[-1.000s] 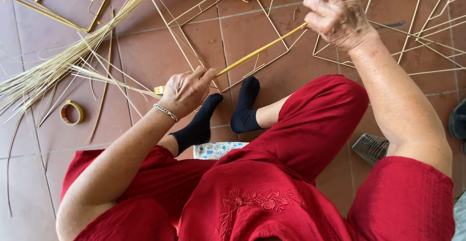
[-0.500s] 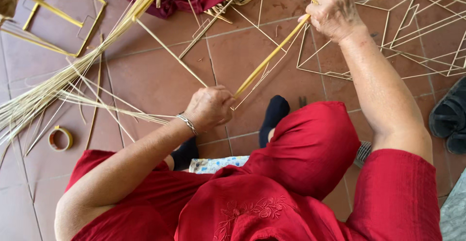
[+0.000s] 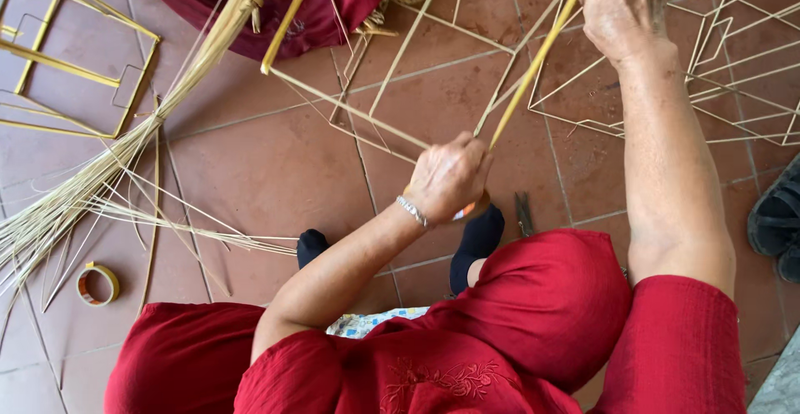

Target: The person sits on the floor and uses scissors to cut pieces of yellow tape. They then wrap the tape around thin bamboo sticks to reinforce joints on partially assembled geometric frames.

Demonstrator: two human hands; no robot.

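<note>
Left hand [image 3: 448,176], mid-frame, is pinched round the lower end of a yellow bamboo strip [image 3: 533,62]; right hand [image 3: 623,5], at the top edge, grips its upper end. Bamboo frame [image 3: 392,72] lies underneath. Open tile floor [image 3: 275,172] sits centre-left, a tape roll [image 3: 97,284] lower left.

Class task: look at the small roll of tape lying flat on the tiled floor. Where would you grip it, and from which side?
Grip the small roll of tape across its rim from above, perhaps one finger in the open core. It lies flat, hole up, with thin bamboo strips close beside it.
</note>
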